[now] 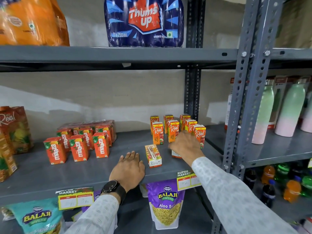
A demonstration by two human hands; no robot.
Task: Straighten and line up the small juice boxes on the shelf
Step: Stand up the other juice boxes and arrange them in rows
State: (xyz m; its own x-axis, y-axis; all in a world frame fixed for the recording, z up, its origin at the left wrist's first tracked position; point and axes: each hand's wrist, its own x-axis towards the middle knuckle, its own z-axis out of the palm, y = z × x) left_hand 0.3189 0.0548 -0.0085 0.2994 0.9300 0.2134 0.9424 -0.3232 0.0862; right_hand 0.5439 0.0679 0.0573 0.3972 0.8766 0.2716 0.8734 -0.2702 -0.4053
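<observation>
On the left of the grey shelf (50, 174) stand red Maaza cartons (79, 146), upright and already roughly in rows. To their right the left hand (129, 168) lies flat on the near edge of the shelf, palm down, fingers together and straight, holding nothing; a black watch (110, 186) sits on that wrist. Just beside its fingertips a small juice box (153, 155) lies on its back, straw side up, apart from the rest. Further right and farther back, the orange Real juice boxes (173, 130) stand in loose rows, some turned slightly. The right hand (184, 144) reaches in among them, fingers curled over another box (176, 153) mostly hidden beneath it; whether it grips or only touches it I cannot tell. These boxes look light, stiff-sided and easy to knock over, so a pinch across the two broad faces, low down, seems safest; squeezing hard could dent them.
</observation>
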